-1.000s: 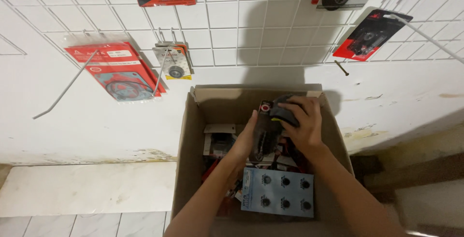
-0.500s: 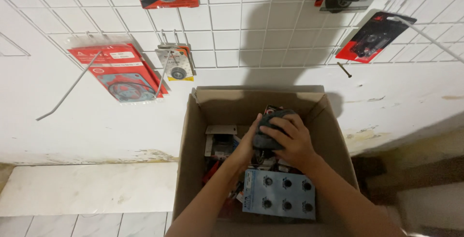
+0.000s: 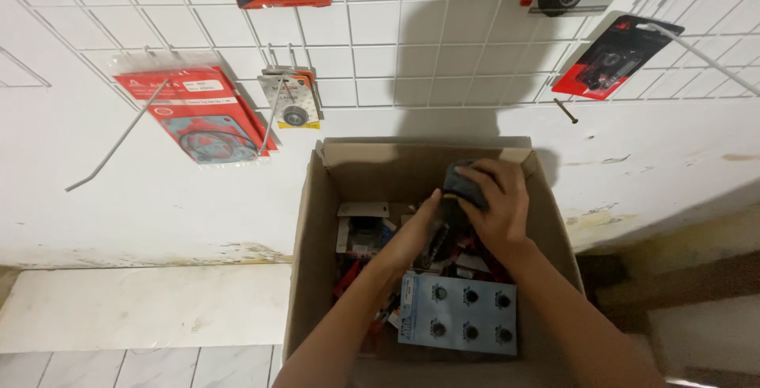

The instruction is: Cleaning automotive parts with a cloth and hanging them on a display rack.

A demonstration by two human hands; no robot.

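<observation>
Both my hands are inside an open cardboard box (image 3: 309,230) that stands against a white wall. My right hand (image 3: 499,206) grips a dark packaged part (image 3: 463,182) near the box's back wall. My left hand (image 3: 412,230) reaches in beside it and touches the underside of the same part. Below my hands lies a blue blister card (image 3: 459,313) with several small round black parts. More packaged parts in red, black and white fill the box, partly hidden by my arms.
A white wire grid (image 3: 396,39) on the wall carries hanging packs: a red gasket pack (image 3: 198,119), a small bearing pack (image 3: 293,103), a red and black pack (image 3: 609,59). Bare metal hooks (image 3: 119,142) stick out. Pale floor tiles (image 3: 142,309) lie left of the box.
My right hand has stayed on the dark part while my left hand slid up closer under it. The view has shifted slightly.
</observation>
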